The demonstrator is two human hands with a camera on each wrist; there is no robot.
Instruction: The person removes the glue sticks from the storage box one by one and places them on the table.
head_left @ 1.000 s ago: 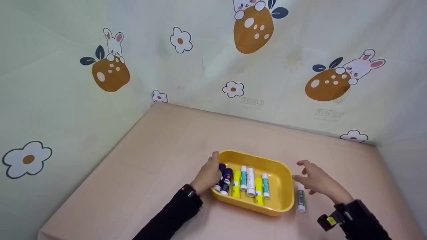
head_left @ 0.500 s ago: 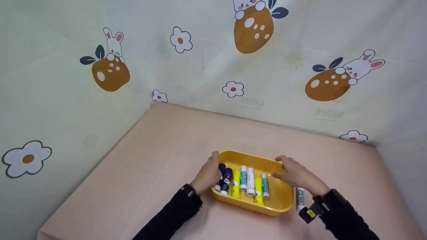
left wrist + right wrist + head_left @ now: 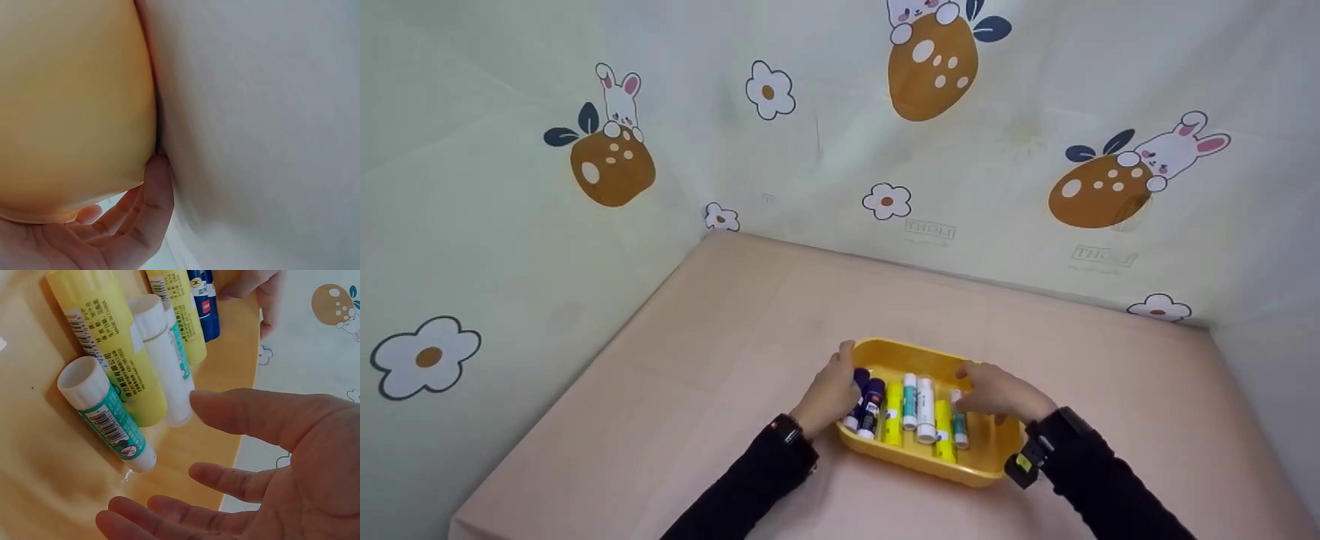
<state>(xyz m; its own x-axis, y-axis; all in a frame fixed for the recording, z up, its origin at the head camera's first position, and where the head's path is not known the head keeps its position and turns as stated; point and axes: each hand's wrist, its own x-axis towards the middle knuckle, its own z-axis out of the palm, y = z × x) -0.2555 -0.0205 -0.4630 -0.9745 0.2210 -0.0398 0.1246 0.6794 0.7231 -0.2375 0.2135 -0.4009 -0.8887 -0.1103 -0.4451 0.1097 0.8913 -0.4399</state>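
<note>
A yellow plastic tray (image 3: 960, 471) holds several glue sticks lying side by side: dark blue ones (image 3: 871, 409), yellow ones (image 3: 893, 412), a thick white one (image 3: 925, 409) and slim teal-and-white ones. My left hand (image 3: 831, 390) grips the tray's left end; in the left wrist view its fingers (image 3: 157, 197) bend against the outside wall. Over the tray's right part hovers my right hand (image 3: 1005, 391), thumb and fingers spread, holding nothing. Closest to it is the rightmost teal-and-white glue stick (image 3: 115, 419), partly covered by the hand in the head view.
The tray stands on a table under a pale pink cloth (image 3: 720, 322). Behind and to the sides hang pale curtains (image 3: 825, 157) printed with rabbits, brown fruit and flowers. The right forearm (image 3: 1099, 465) covers the table just right of the tray.
My right hand has moved left from beside the tray to above its glue sticks. The loose glue stick right of the tray is now hidden behind the right arm. The left hand stays put.
</note>
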